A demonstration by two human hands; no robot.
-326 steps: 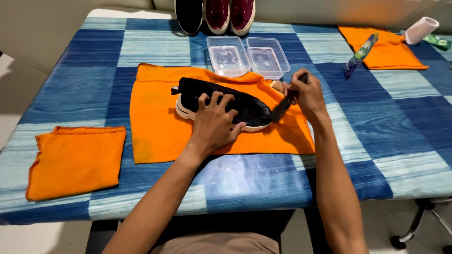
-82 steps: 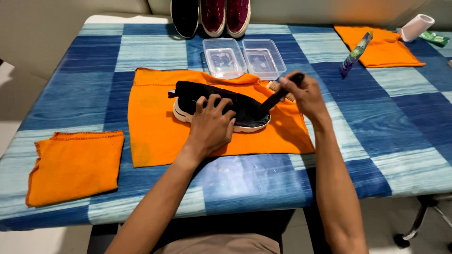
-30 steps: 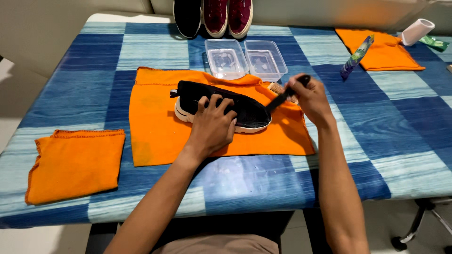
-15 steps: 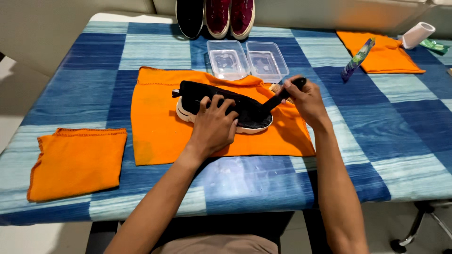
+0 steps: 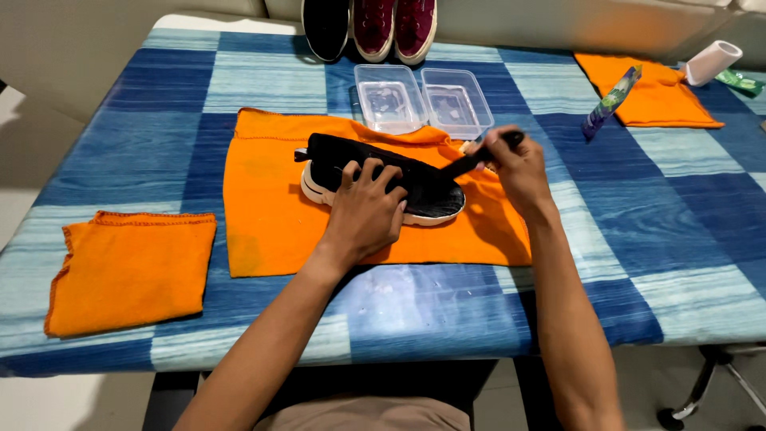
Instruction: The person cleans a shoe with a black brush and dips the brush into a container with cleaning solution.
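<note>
A black shoe (image 5: pixel 363 160) with a white sole lies on its side on an orange cloth (image 5: pixel 271 215) in the middle of the table. My left hand (image 5: pixel 363 211) presses down on the shoe's side, fingers spread over it. My right hand (image 5: pixel 511 164) grips the handle of a black brush (image 5: pixel 467 164), whose head rests on the shoe's toe end.
Two clear plastic tubs (image 5: pixel 423 97) stand just behind the cloth. Three more shoes (image 5: pixel 371 24) line the far edge. A folded orange cloth (image 5: pixel 132 267) lies front left, another (image 5: pixel 658 92) far right with a tube (image 5: pixel 610 100) and a white roll (image 5: pixel 712 61). The table's front edge is near my body.
The brush has stroked back and forth over the toe end of the shoe. My left hand has stayed pressed on the shoe throughout.
</note>
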